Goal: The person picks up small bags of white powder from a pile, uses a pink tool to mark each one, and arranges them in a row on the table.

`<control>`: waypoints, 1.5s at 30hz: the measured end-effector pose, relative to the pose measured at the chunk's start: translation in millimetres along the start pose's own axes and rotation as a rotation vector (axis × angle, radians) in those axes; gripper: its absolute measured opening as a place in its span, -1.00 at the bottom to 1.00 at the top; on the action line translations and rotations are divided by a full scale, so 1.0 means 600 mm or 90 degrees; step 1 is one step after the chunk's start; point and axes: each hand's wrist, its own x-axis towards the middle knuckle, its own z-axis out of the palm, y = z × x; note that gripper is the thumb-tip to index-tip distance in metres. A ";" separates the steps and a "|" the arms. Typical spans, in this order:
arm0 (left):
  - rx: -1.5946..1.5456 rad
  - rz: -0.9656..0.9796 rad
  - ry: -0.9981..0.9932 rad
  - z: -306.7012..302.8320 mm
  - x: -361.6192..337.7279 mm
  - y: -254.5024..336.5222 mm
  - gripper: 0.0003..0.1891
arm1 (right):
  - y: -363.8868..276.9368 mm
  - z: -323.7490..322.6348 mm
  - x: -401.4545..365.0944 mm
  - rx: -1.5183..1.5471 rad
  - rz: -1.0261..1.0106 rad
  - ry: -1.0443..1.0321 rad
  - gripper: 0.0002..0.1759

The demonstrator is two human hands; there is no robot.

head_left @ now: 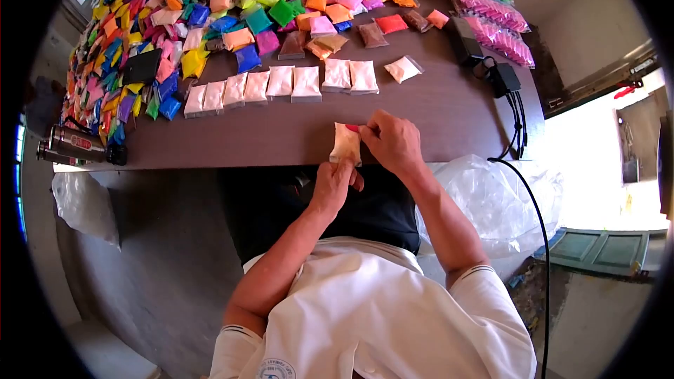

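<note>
A small pale peach packet (344,143) is held at the table's front edge, between my two hands. My left hand (333,181) grips its lower end, fingers closed round it. At its upper right corner my right hand (394,142) is closed, thumb and fingers pinched against the packet. A small red patch (352,128) shows at the right fingertips; what it is I cannot make out. Beyond my hands lies a row of several similar pale packets (279,82), side by side. One more pale packet (404,69) lies apart to the right, tilted.
Many colourful packets (260,21) cover the back and left of the table (274,133). Bagged pink packets (498,41) sit at the back right, near a black adapter with cables (503,80). A metal flask (78,143) lies at the left edge. Clear plastic (484,200) hangs right.
</note>
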 end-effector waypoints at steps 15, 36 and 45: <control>0.010 -0.033 0.021 0.006 0.000 0.005 -0.56 | -0.020 -0.006 -0.018 0.017 -0.051 -0.074 -0.80; -0.001 -0.007 0.025 0.009 0.006 0.005 -0.57 | -0.016 -0.006 0.014 -0.049 0.060 -0.090 -0.78; 0.023 -0.019 0.054 0.011 0.006 -0.007 -0.59 | 0.004 -0.019 -0.004 0.276 0.150 0.009 -0.75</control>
